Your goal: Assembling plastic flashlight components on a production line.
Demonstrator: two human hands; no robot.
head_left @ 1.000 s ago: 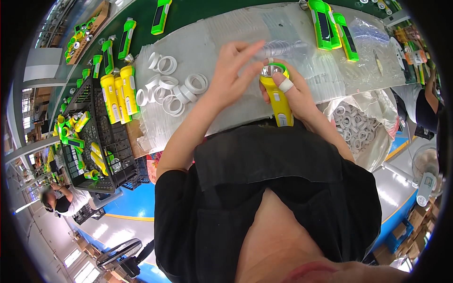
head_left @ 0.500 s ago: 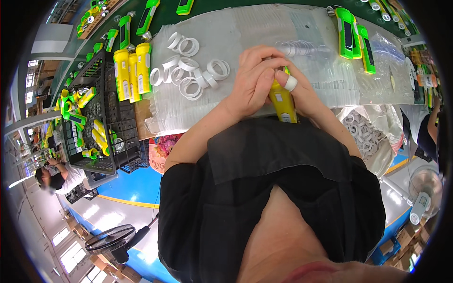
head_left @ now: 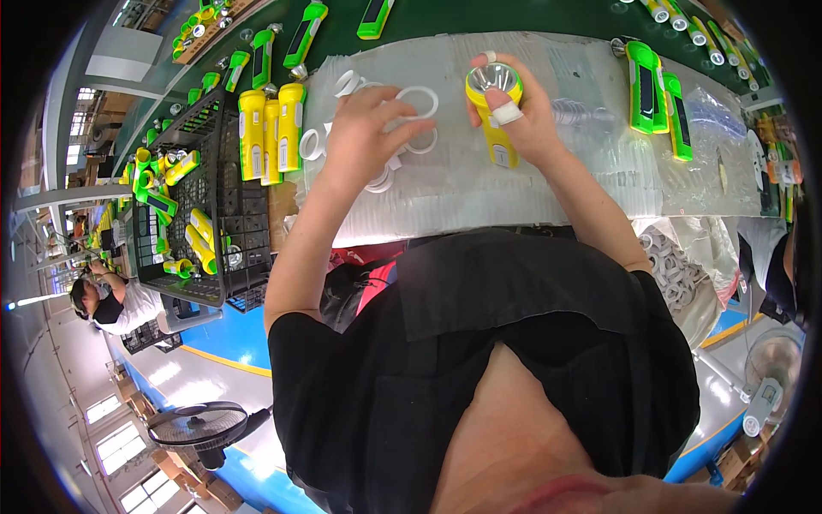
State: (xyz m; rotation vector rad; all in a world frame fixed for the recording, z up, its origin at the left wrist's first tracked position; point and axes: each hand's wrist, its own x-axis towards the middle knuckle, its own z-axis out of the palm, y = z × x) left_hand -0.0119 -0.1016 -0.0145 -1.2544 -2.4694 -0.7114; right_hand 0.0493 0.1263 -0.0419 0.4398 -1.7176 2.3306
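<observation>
My right hand [head_left: 533, 120] is closed around a yellow flashlight [head_left: 499, 147], held tilted over the work surface with its shiny reflector head showing. White tape wraps its thumb and a fingertip. To the left, my left hand [head_left: 368, 133] hovers over a loose group of white plastic rings [head_left: 419, 92], its fingers spread apart. One ring lies close by its fingertips, and the hand covers part of the group. Whether a fingertip touches a ring is hard to make out.
Several yellow flashlights [head_left: 291, 128] stand left of the rings, beside a black crate [head_left: 244, 218] holding more. Green-and-yellow flashlights [head_left: 642, 86] lie at the far right on the plastic-covered table [head_left: 591, 184]. A bag of white rings [head_left: 676, 265] hangs below the right edge.
My left hand has let go of the flashlight and moved left to the rings. My right hand has carried the flashlight away from my body, and its reflector now shows.
</observation>
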